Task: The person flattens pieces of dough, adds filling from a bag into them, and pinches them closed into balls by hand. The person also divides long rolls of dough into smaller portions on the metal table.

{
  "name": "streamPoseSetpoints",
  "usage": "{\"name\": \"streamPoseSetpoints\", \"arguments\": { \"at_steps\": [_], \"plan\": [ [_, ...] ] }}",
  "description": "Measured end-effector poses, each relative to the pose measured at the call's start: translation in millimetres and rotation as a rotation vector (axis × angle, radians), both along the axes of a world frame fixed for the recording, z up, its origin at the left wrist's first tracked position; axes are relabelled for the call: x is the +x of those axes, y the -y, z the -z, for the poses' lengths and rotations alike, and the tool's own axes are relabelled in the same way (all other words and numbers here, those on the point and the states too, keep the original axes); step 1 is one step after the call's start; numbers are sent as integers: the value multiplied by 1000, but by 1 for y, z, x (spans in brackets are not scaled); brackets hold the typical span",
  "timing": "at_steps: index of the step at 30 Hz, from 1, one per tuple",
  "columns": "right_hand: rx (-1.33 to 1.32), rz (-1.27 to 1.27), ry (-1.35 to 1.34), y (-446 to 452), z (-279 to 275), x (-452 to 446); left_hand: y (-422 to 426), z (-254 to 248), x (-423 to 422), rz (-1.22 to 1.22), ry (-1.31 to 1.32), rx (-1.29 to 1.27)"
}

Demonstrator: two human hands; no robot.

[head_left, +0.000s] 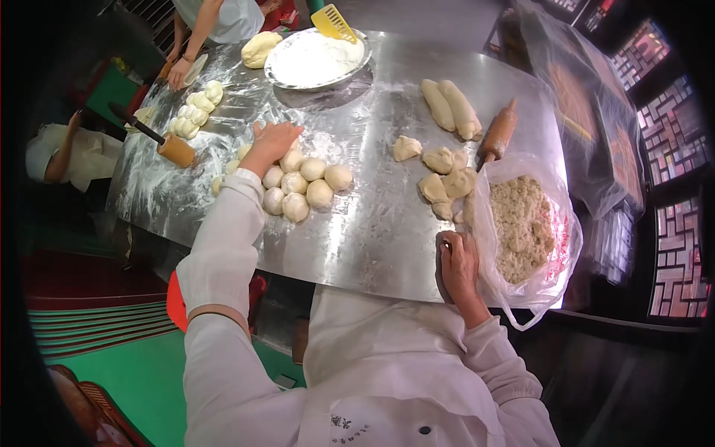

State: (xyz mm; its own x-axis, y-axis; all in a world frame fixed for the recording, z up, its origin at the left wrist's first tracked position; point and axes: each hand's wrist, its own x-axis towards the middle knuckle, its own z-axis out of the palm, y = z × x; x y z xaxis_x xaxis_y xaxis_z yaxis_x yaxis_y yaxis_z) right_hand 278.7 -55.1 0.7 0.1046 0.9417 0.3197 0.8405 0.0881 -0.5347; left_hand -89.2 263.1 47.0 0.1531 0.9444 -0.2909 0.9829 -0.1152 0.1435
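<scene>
My left hand (274, 143) is stretched over a cluster of round dough balls (296, 183) on the floured metal table, its fingers spread; the balls under its palm are hidden. My right hand (458, 262) rests by the near table edge with its fingers curled, and whatever may be inside them is hidden. Right beside it stands an open clear plastic bag (495, 257) of crumbly, filling-like mixture (520, 223). Torn dough pieces (445, 175) lie beyond my right hand, and two dough rolls (451, 109) lie farther back.
A rolling pin (500, 131) lies near the bag. Another rolling pin (177, 150) is at the left. At the back are a flour bowl (277, 80) with a yellow slotted scoop (334, 24) and a dough lump (261, 49). A co-worker's hand (179, 73) is near twisted dough (196, 110).
</scene>
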Motion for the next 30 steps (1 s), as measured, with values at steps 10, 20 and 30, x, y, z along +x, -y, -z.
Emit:
{"name": "streamPoseSetpoints", "arguments": {
  "at_steps": [10,20,30],
  "plan": [
    [66,-14,16,-4,-3,-4,56,11,178,524,506,297],
    [140,-36,8,-1,-4,-2,146,-10,181,256,1174,-23],
    [46,38,-415,-21,-14,-8,198,-3,136,384,762,194]
  ]
}}
